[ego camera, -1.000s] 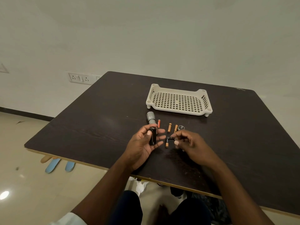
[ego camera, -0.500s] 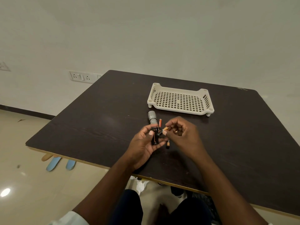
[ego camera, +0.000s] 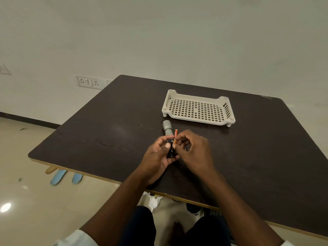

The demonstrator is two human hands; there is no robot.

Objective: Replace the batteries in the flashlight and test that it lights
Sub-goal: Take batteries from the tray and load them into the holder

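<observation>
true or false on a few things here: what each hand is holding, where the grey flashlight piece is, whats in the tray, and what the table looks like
1. The left hand grips a black battery holder. True.
2. The right hand rests flat and empty on the table. False: its fingers pinch an orange battery beside the holder.
3. The grey flashlight piece lies inside the tray. False: it lies on the table in front of the tray.
4. The white perforated tray holds nothing that can be seen. True.
5. The table is white. False: it is dark brown woodgrain.
</observation>
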